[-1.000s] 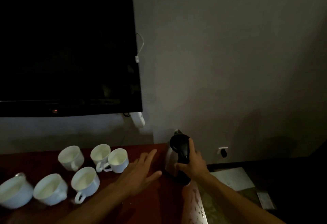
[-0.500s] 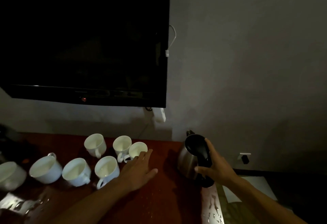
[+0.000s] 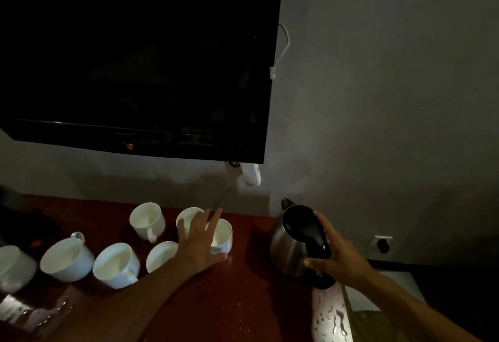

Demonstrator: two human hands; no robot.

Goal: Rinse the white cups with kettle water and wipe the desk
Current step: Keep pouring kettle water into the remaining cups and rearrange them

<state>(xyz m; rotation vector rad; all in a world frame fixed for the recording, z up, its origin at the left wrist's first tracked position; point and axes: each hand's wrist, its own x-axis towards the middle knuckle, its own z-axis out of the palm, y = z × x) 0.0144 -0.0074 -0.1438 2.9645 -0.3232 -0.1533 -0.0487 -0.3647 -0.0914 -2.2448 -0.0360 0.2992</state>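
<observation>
The step in hand appears to be taking up one cup while the kettle [image 3: 294, 249] is being readied for pouring. The kettle is standing at the right edge of the desk [image 3: 243, 301], close to the back edge, apart from the cups. The right hand [image 3: 340, 258] is gripping the kettle's black handle [image 3: 313, 236], fingers curled round it and thumb resting along the top near the lid. The left hand [image 3: 197, 244] is reaching with fingers straight and slightly spread over the cup nearest the kettle [image 3: 222, 236]; the fingers are lying across its rim and partly covering the neighbouring cup behind it [image 3: 189, 216]. Whether the fingers are touching the rim or only hovering over it cannot be told. The hand is grasping nothing. Five further cups are sitting toward the left along the desk: one near the back edge [image 3: 147, 221], one under the wrist [image 3: 160, 256], and three running toward the left edge [image 3: 116, 264] [image 3: 66, 259] [image 3: 13, 263]. For a good result, the person should be closing the fingers on one cup only, lifting it free of its neighbours before tilting, and keeping the spout low over the opening, since water drops [image 3: 334, 317] are already lying on the pale strip at the desk's right edge and the wood is going to need wiping.
</observation>
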